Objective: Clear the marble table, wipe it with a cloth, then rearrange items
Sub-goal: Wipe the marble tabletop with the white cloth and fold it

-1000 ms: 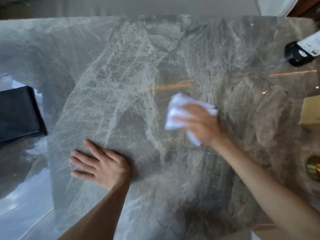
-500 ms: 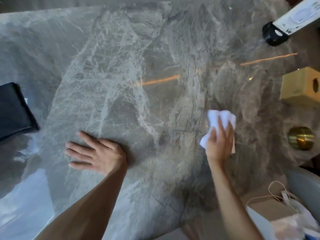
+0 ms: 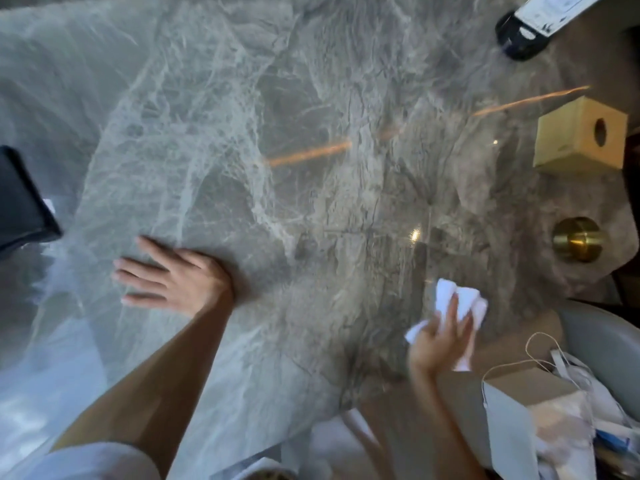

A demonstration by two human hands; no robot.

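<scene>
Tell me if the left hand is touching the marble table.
Touching. The head view shows the left hand lying flat and spread on the marble table, its shadow meeting the palm's edge with no gap.

Upper right: the dark bottle [image 3: 519,39] is cut off by the top edge, and the print on its white label is too small to be read. Left: the black object [image 3: 20,199] is cropped by the left edge and cannot be identified. The white cloth [image 3: 457,299] is partly covered by the fingers of the right hand [image 3: 440,337]. Both are blurred, so the grip cannot be resolved. The worktop [image 3: 311,98] is cut by the top edge, and a patch of it is hidden beneath the left hand [image 3: 176,278]. Lower right: the paper bag [image 3: 512,427] is cropped by the bottom edge, and its contents are blurred. The kind of the brass object [image 3: 576,239] cannot be determined.
</scene>
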